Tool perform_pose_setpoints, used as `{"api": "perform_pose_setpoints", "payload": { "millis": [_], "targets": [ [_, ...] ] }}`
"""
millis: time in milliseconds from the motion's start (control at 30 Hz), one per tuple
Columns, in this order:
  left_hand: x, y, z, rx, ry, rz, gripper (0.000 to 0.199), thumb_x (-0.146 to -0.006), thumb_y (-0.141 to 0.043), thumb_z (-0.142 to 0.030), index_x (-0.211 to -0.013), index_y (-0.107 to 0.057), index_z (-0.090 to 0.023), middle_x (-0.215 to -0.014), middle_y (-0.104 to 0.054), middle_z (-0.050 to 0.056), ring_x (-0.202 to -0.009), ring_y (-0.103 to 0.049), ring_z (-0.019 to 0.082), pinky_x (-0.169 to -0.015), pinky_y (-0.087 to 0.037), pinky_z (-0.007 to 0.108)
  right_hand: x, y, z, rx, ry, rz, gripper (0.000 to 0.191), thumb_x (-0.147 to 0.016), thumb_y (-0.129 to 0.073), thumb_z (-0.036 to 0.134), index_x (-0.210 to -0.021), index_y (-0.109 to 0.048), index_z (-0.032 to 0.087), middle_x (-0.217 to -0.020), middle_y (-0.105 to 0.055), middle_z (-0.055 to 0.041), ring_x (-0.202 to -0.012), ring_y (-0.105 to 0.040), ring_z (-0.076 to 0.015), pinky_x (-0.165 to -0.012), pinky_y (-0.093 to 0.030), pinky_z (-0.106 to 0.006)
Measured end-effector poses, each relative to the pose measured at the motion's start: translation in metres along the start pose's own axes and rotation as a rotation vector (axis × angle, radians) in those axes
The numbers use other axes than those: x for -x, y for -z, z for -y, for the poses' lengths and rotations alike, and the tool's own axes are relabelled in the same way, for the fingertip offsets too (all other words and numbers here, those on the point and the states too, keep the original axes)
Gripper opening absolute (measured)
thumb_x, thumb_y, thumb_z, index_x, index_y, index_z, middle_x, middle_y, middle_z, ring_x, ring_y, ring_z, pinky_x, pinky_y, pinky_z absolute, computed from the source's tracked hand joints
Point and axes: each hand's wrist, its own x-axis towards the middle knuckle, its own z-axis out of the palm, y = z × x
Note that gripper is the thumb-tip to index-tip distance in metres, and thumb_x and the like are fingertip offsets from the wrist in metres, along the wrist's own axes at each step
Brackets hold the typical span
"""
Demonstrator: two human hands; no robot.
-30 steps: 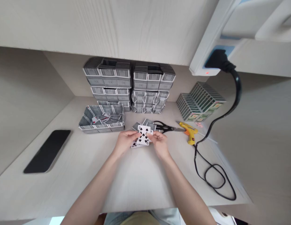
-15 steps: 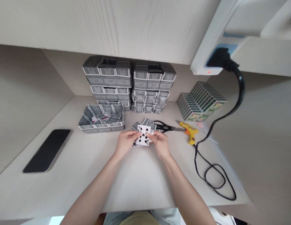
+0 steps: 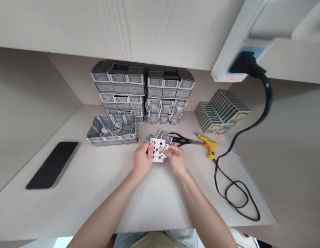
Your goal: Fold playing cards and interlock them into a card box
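Observation:
A few playing cards [image 3: 157, 155] are held face up between my two hands, a nine of spades on top and the edge of another card showing at its right. My left hand [image 3: 144, 156] is closed on the left edge, thumb over the face. From the right, my right hand [image 3: 175, 157] pinches the cards with its thumb on the front. Just behind them, grey-backed cards [image 3: 163, 136] lie loose on the table, partly hidden. Black-handled scissors [image 3: 182, 139] rest beside these, blades pointing right.
An open box made of cards [image 3: 113, 141] holds loose folded pieces at the left. Stacked card boxes [image 3: 118, 89] stand behind. At the right are a yellow glue gun [image 3: 210, 146] with its black cord and several green card packs [image 3: 222, 112]. A phone [image 3: 53, 165] lies far left.
My left hand has shifted right and now wraps further over the nine's left edge. The card that stuck out below left no longer shows. My right hand is almost still.

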Motion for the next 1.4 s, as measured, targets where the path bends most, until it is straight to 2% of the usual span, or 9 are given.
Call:
{"api": "perform_pose_setpoints", "payload": {
  "millis": [267, 467, 633, 900, 1067, 1233, 1400],
  "targets": [
    [0.002, -0.001, 0.003, -0.013, -0.037, -0.001, 0.041, -0.084, -0.038, -0.035, -0.047, -0.036, -0.018, -0.049, -0.040, -0.002, -0.049, -0.036, 0.009, -0.049, -0.025, 0.023, 0.001, -0.001, 0.001, 0.031, -0.006, 0.026, 0.025, -0.049, -0.078, 0.032, -0.055, -0.059, 0.016, -0.049, -0.060, 0.0033, -0.042, -0.048, -0.0088, -0.045, -0.038, -0.022],
    [0.002, 0.000, 0.001, 0.056, -0.001, -0.011, 0.047, -0.083, -0.038, -0.041, -0.042, -0.037, -0.017, -0.044, -0.037, -0.001, -0.046, -0.034, 0.009, -0.049, -0.025, 0.024, 0.001, 0.000, -0.002, 0.051, 0.015, 0.050, 0.025, -0.052, -0.076, 0.034, -0.055, -0.058, 0.016, -0.048, -0.058, 0.0040, -0.041, -0.045, -0.0076, -0.044, -0.035, -0.022],
    [0.006, -0.001, -0.002, 0.138, 0.079, -0.062, 0.053, -0.080, -0.041, -0.048, -0.037, -0.034, -0.017, -0.041, -0.034, -0.002, -0.044, -0.029, 0.008, -0.046, -0.023, 0.024, 0.002, 0.000, 0.003, 0.051, 0.034, 0.076, 0.025, -0.051, -0.076, 0.033, -0.057, -0.059, 0.016, -0.052, -0.061, 0.0026, -0.044, -0.048, -0.0091, -0.047, -0.038, -0.023],
    [0.010, -0.007, -0.007, 0.112, -0.004, 0.044, 0.044, -0.078, -0.048, -0.041, -0.045, -0.034, -0.017, -0.048, -0.033, -0.004, -0.049, -0.031, 0.008, -0.049, -0.026, 0.022, -0.005, 0.006, 0.007, -0.047, 0.078, -0.031, 0.024, -0.052, -0.076, 0.032, -0.060, -0.059, 0.017, -0.051, -0.061, 0.0027, -0.044, -0.051, -0.0093, -0.048, -0.041, -0.023],
    [0.011, -0.008, -0.007, 0.147, 0.029, 0.096, 0.045, -0.079, -0.046, -0.044, -0.045, -0.038, -0.017, -0.047, -0.036, -0.003, -0.049, -0.033, 0.008, -0.049, -0.026, 0.022, -0.005, 0.006, 0.008, -0.067, 0.084, -0.059, 0.025, -0.052, -0.076, 0.032, -0.060, -0.058, 0.017, -0.054, -0.063, 0.0022, -0.045, -0.053, -0.0104, -0.049, -0.043, -0.024],
    [0.012, -0.008, -0.007, 0.178, 0.042, 0.122, 0.044, -0.080, -0.044, -0.044, -0.046, -0.043, -0.017, -0.047, -0.042, -0.002, -0.049, -0.038, 0.009, -0.049, -0.028, 0.021, -0.006, 0.008, 0.009, -0.090, 0.042, -0.054, 0.025, -0.051, -0.077, 0.030, -0.061, -0.059, 0.017, -0.056, -0.064, 0.0020, -0.046, -0.054, -0.0105, -0.049, -0.044, -0.024],
    [0.011, -0.009, -0.003, 0.131, 0.033, 0.115, 0.042, -0.082, -0.043, -0.040, -0.047, -0.044, -0.016, -0.049, -0.046, -0.001, -0.050, -0.041, 0.009, -0.049, -0.029, 0.021, -0.009, 0.011, 0.009, -0.100, -0.056, 0.046, 0.024, -0.053, -0.076, 0.030, -0.067, -0.063, 0.016, -0.062, -0.067, 0.0005, -0.054, -0.059, -0.0118, -0.056, -0.047, -0.025]
  ]
}}
